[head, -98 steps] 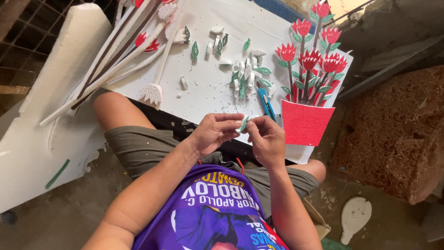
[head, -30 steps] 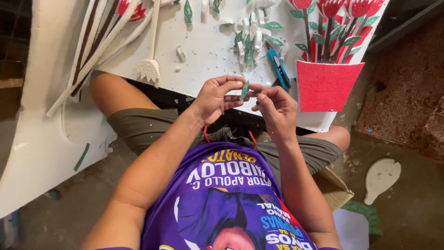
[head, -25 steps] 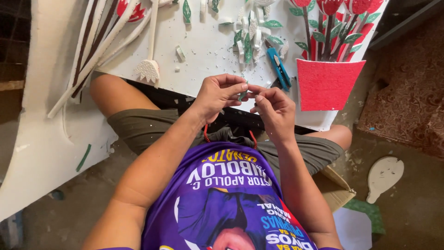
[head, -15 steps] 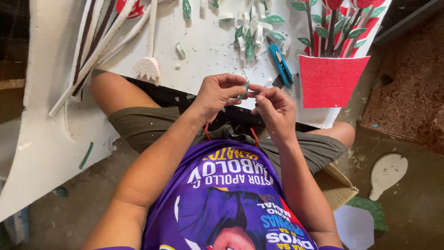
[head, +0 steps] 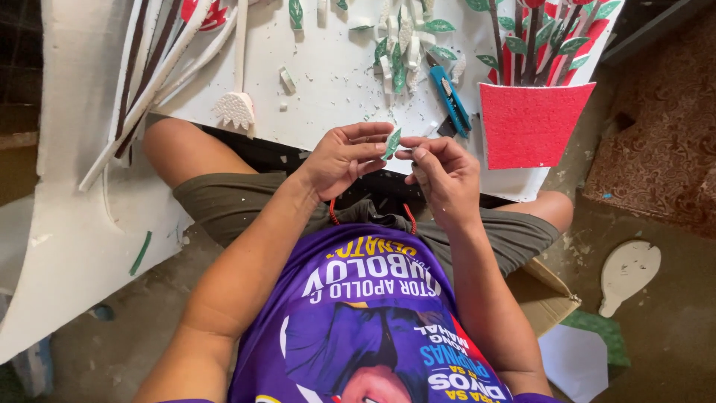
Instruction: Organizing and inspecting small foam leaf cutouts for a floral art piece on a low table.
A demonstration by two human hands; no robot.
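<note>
Both hands meet just above my lap, at the near edge of the white foam board [head: 328, 82] that lies across my knees. My left hand [head: 344, 158] has its fingers curled inward, and its thumb and forefinger pinch a small green foam leaf [head: 392, 142], which stands nearly upright and slightly tilted. My right hand [head: 440, 175] comes in from the other side, and its thumb and forefinger tips touch the lower edge of the same leaf, so I hold the leaf between the two hands. The other fingers of the right hand are loosely bent.

On the board just beyond the hands lies a blue utility knife [head: 450, 97], angled with one end towards me. Just to its right stands out a red foam pot shape [head: 533, 123], flat on the board, with dark stems and green leaves [head: 548, 37] rising from its top edge. Further up the board I see a small heap of cut green and white leaf pieces [head: 403, 45], with white crumbs scattered around it. To the left, a white foam tulip shape on a long stem [head: 237, 104] lies near the board's edge, beside a bundle of long white strips [head: 153, 82].

On the floor to my right lie a pale spoon-shaped cutout [head: 629, 272] and a piece of brown cardboard [head: 548, 295] by my thigh.
</note>
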